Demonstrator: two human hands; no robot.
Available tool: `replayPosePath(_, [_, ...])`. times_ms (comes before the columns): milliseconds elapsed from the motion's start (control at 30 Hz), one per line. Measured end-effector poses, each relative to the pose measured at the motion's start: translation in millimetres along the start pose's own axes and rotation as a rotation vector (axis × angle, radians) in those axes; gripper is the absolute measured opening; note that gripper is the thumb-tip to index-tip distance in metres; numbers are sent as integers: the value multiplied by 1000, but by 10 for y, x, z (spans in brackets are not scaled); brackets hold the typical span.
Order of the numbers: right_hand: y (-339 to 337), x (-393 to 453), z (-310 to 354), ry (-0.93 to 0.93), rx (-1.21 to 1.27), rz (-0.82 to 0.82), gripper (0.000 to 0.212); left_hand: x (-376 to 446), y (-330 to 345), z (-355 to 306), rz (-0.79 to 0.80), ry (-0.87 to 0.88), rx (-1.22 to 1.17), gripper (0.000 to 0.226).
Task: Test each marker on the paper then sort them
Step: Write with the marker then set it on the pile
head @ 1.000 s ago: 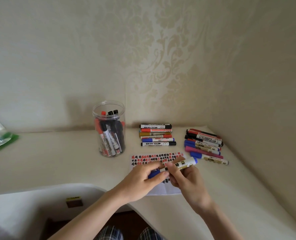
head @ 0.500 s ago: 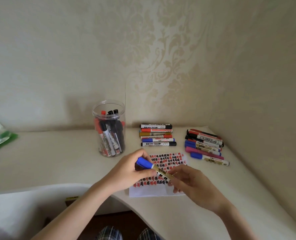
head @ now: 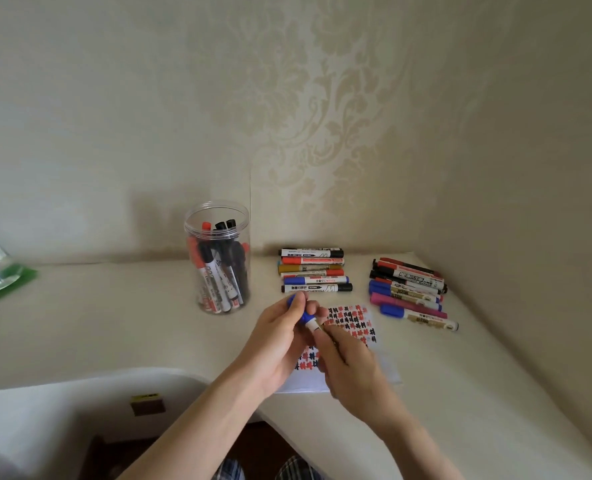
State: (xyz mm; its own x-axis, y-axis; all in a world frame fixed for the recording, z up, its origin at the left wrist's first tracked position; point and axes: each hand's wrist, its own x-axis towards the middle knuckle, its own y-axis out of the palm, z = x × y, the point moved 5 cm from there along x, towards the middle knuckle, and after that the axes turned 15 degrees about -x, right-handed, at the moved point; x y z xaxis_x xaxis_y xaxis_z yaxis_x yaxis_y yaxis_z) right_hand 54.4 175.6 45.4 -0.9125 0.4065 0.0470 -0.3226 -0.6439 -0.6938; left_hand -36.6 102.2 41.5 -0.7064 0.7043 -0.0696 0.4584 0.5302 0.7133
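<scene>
**Above the paper, a blue-capped marker is held in both hands**

Over the near part of the cream tabletop [head: 121, 317], a white-barrelled marker with a blue cap [head: 306, 318] is held between two hands, just above the white sheet of paper covered in red and black test marks [head: 355, 322]. The blue cap end is pinched by the fingers of the left hand [head: 277, 337], while the barrel is gripped by the curled fingers of the right hand [head: 350, 365]; neither grip is left open. Whether the cap is fully seated cannot be told.

The marker is judged to be light, stiff and smooth, so a firm pinch is needed: the cap is best taken at its end and the barrel near its middle, so that a straight pull or push along the axis is possible. The tip is likely to stain if brushed against skin.

A clear plastic jar of red and black markers [head: 218, 265] is seen behind and to the left. A neat row of sorted markers [head: 313, 270] is laid behind the paper, and a second group of markers [head: 409, 289] is laid to its right.
</scene>
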Motion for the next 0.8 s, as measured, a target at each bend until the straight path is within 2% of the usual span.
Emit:
replayPosePath(133, [-10, -115, -50, 201, 436, 185, 30, -21, 31, 97, 5, -33, -32, 30])
replayPosePath(300, [40, -192, -91, 253, 522, 206, 30, 39, -39, 276, -29, -70, -93, 22])
replayPosePath(367, [33, -190, -134, 255, 450, 192, 35, 23, -61, 289, -16, -94, -52, 21])
replayPosePath(433, [13, -170, -201, 237, 312, 168, 37, 17, -100, 224, 37, -17, 248, 24])
replayPosePath(467, [-4, -155, -231, 230, 251, 165, 36, 11, -110, 160, 107, 98, 532, 27])
replayPosePath(533, [-53, -129, -254, 194, 118, 185, 33, -9, -106, 45, 287, 494, 1195, 33])
replayPosePath(600, [-92, -110, -222, 111, 1, 205, 34, -71, -67, -21, 445, 805, 1579, 37])
replayPosePath(667, [-96, -101, -122, 11, -62, 202, 36, -73, -37, -52, 547, 910, 1668, 41])
replayPosePath(733, [-84, -144, -20, -84, -135, 182, 34, -42, 38, -146, 570, 859, 1654, 53])
replayPosePath(800, [-200, -208, -21, -155, -239, 107, 25, 57, -62, -357, 428, 699, 1638, 67])
